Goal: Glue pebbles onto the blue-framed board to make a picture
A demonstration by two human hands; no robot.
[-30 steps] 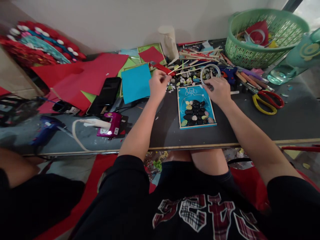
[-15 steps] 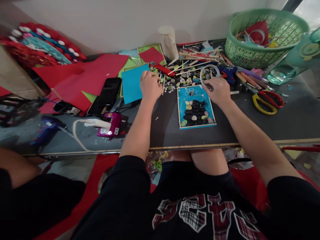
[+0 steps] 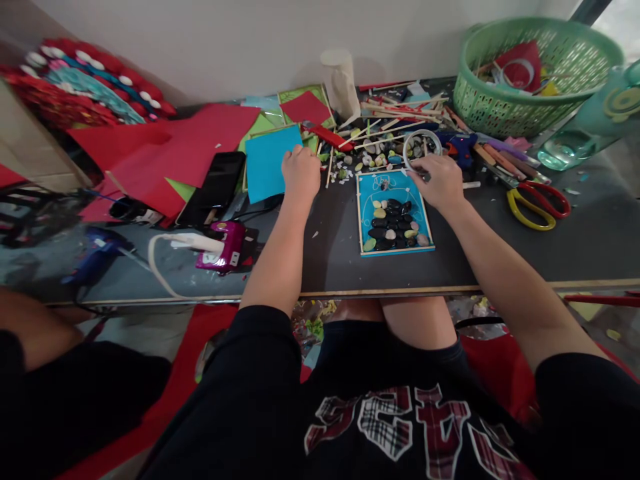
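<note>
"Panel (image 3: 397,192) at twelve o'clock: how far along?"
"Stones (image 3: 393,224) cover its lower half; the drawn outline (image 3: 387,181) above looks left to fill."
"Hands?"
"The right hand (image 3: 438,181) pinches a pale ring (image 3: 405,152); the left hand (image 3: 302,173), at eleven, is curled, any hold impossible to tell."
"Basket (image 3: 493,112) at two?"
"Red paper (image 3: 529,55) inside."

Pale wall (image 3: 240,47) behind a dark grey table (image 3: 335,267), brighter light (image 3: 625,27) at upper right
</note>
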